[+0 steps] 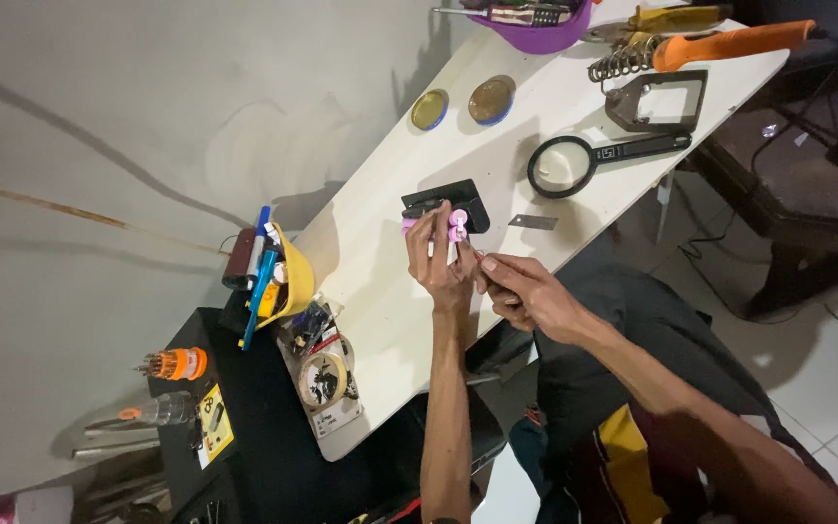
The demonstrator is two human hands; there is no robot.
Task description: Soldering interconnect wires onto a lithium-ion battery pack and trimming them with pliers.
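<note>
Head view: two hands meeting over a small pink-tipped part at the centre of the frame.

The left hand [441, 260] is curled shut around a small pink-capped piece [457, 225], holding it just above the white tabletop [380, 291], pink ends pointing toward the top of the frame. The right hand [521, 289] comes in from the lower right, fingers pinched tight on something thin, its tip touching the piece; what it is can't be made out. A black block [458, 199] sits just behind, partly hidden by the fingers. A magnifying glass [584, 160] lies to the upper right.
</note>
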